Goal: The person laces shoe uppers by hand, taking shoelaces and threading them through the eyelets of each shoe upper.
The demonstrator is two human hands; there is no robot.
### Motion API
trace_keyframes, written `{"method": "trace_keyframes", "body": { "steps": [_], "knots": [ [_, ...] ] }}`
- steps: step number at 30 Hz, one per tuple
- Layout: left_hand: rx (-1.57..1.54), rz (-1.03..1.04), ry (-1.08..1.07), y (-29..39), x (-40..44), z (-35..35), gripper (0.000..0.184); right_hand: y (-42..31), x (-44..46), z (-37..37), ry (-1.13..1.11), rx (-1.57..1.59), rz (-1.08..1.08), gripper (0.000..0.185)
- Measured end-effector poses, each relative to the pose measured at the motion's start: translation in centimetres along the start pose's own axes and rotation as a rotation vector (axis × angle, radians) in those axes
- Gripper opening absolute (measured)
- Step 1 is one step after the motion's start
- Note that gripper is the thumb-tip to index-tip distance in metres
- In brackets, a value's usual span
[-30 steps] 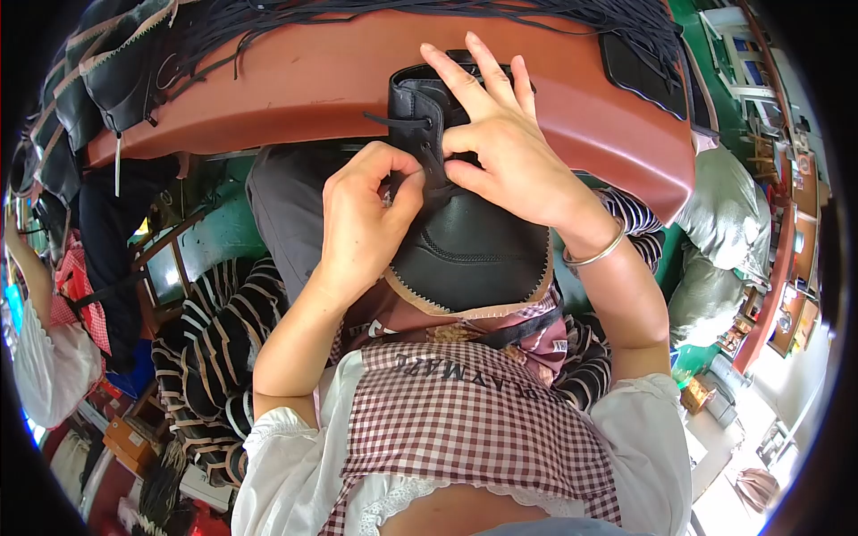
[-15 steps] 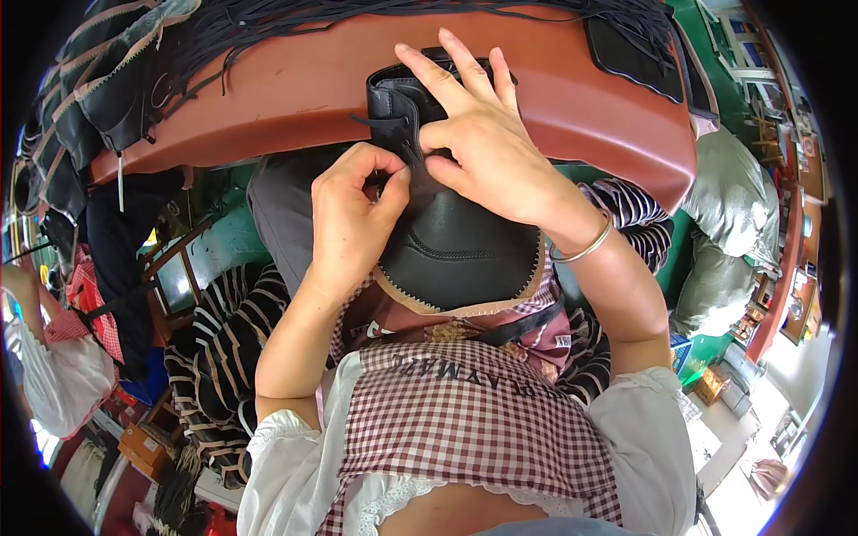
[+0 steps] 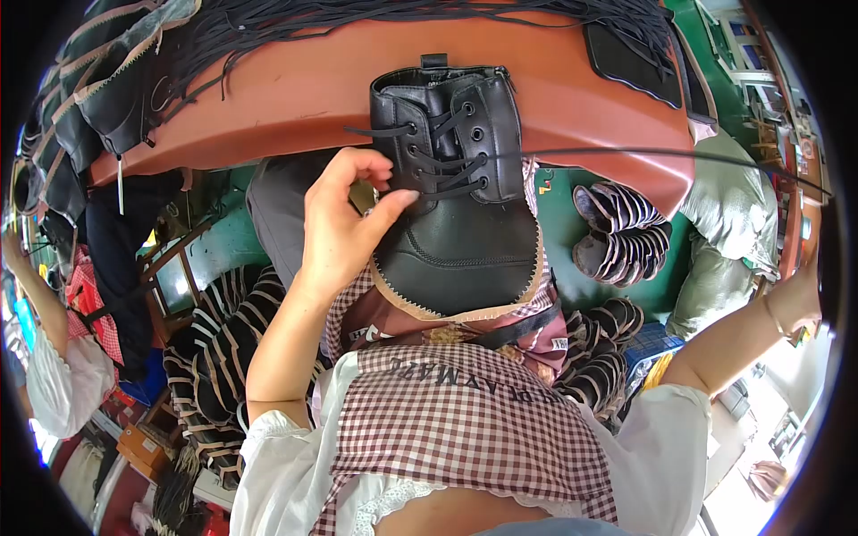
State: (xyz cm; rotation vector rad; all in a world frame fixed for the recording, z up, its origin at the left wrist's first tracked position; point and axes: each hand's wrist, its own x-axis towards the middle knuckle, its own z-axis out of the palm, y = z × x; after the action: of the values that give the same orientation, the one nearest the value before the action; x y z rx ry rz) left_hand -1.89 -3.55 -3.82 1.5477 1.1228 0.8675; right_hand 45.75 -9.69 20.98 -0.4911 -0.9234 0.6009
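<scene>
A black leather boot upper (image 3: 465, 259) with a zigzag-cut tan edge lies across my lap, its shaft against the brown padded surface. A dark shoelace (image 3: 626, 151) crosses its lower eyelets and runs taut to the right edge of view. My left hand (image 3: 344, 210) is closed at the left eyelet flap, thumb on top and curled fingers at the flap's side. Far out to the right is my right hand (image 3: 803, 290), partly cut off by the dark edge. Its fingertips are hidden, but the stretched lace leads to it. The lace's short end sticks out left.
A heap of black laces (image 3: 357, 12) lies along the back of the brown surface (image 3: 304, 67), beside a black pad (image 3: 630, 58). Striped stacks of uppers (image 3: 223, 357) stand low left; others (image 3: 621, 232) lie right. Pale sacks (image 3: 728, 196) stand right. Another person's arm (image 3: 40, 295) shows far left.
My right hand has left the boot upper and swung far right, drawing the lace out long and straight. My left hand stays at the flap, its thumb and fingers further apart.
</scene>
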Motion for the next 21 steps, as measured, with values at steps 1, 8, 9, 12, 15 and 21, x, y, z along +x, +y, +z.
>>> {"method": "trace_keyframes", "body": {
  "steps": [1,8,9,12,15,21],
  "knots": [
    [0.027,0.052,0.059,-0.1,-0.4,-0.1,0.027,-0.6,0.4,-1.4,-0.001,0.000,-0.002,0.016],
    [0.485,0.545,0.126,3.5,4.2,1.4,0.021,13.3,-12.1,1.8,-0.066,0.026,0.698,0.026],
    [0.539,0.535,0.128,3.7,4.9,1.5,0.020,14.8,-12.9,2.3,-0.054,0.206,0.726,0.022],
    [0.678,0.545,0.108,4.3,5.8,1.5,0.021,15.4,-13.8,3.4,0.085,0.083,0.637,0.015],
    [0.638,0.460,0.019,4.4,6.6,1.8,0.023,14.1,-13.4,2.1,0.053,0.087,0.575,0.014],
    [0.353,0.316,-0.177,5.4,7.5,2.4,0.025,16.2,-17.4,8.0,-0.382,-0.855,0.647,0.004]
  ]
}}
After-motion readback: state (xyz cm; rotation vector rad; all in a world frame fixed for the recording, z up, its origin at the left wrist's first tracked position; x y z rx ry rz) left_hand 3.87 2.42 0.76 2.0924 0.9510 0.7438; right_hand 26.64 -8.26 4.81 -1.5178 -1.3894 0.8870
